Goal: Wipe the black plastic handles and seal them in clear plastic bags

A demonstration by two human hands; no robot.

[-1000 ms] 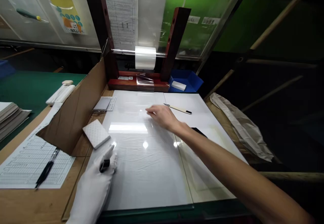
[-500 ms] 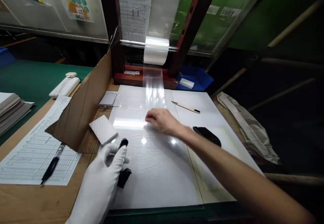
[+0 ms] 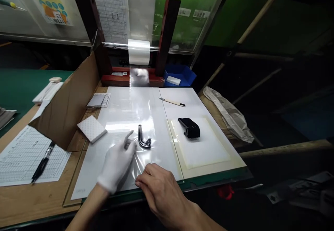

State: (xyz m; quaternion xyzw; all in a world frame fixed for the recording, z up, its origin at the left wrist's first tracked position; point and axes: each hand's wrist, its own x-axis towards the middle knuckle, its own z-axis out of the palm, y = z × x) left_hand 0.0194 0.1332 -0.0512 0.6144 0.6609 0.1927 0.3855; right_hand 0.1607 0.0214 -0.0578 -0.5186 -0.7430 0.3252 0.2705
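The right hand [image 3: 159,185] pinches clear film [image 3: 141,114]. The left hand [image 3: 117,161] is open, a black bracket [image 3: 141,142] at its two o'clock.

The left hand [image 3: 117,163] is loosely spread; the right hand [image 3: 160,187] pinches.

Brown cardboard sheet [image 3: 65,105] stands on edge at the left, with a white printed paper form [image 3: 18,158] beside it and a slim black pen [image 3: 41,166] lying on top of that. Other side of the cardboard there's a flat white dotted block [image 3: 92,128], sitting kinda skewed. Cream-handled craft knife [image 3: 174,102] lies further back, blade pointing left. Behind that, a blue plastic bin [image 3: 190,76] has a small white rectangular block [image 3: 173,80] in it. Crumpled off-white sheet [image 3: 228,114] over on the right.
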